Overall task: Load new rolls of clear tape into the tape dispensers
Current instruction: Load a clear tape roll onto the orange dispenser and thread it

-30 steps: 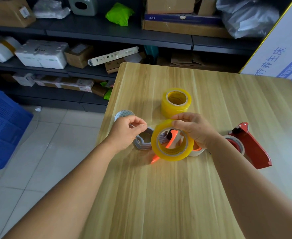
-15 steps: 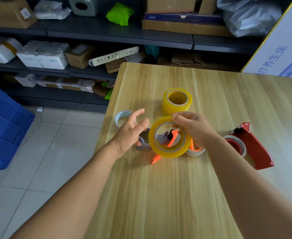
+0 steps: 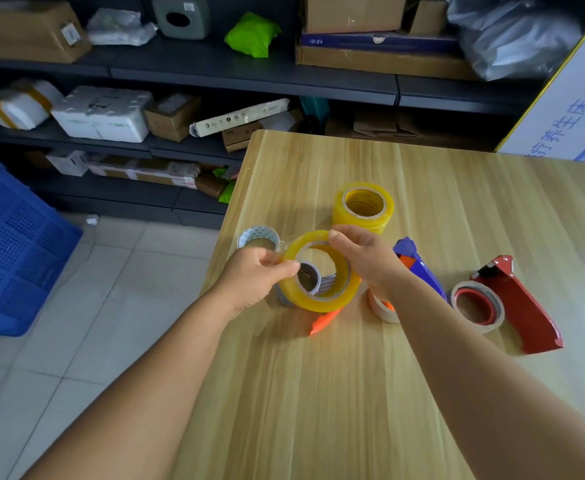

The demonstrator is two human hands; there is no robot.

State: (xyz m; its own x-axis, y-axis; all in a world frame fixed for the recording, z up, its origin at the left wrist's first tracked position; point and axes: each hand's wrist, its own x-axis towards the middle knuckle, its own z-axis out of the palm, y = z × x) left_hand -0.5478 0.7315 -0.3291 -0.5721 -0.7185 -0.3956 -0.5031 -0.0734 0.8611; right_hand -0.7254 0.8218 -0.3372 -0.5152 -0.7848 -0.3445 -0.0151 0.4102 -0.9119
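A yellowish clear tape roll [image 3: 318,299] is held upright above the wooden table [image 3: 318,393]. My right hand [image 3: 363,261] grips its upper right rim. My left hand [image 3: 253,278] pinches its left edge with thumb and fingers. Below the roll lies a dispenser with an orange handle [image 3: 324,322], mostly hidden, with a spent core [image 3: 310,277] seen through the roll. A blue dispenser [image 3: 419,268] lies right of my right hand. A red dispenser [image 3: 516,303] with a nearly spent roll lies at the right. A second full tape roll [image 3: 363,209] stands behind.
A small patterned core [image 3: 258,237] lies near the table's left edge. A white core [image 3: 383,308] sits under my right wrist. Dark shelves [image 3: 249,77] with boxes stand behind the table; a blue crate [image 3: 10,251] is on the tiled floor at left.
My left hand came back to the roll and now pinches its left edge. The roll has tilted and shifted slightly left. The view moved, and the blue dispenser now shows.
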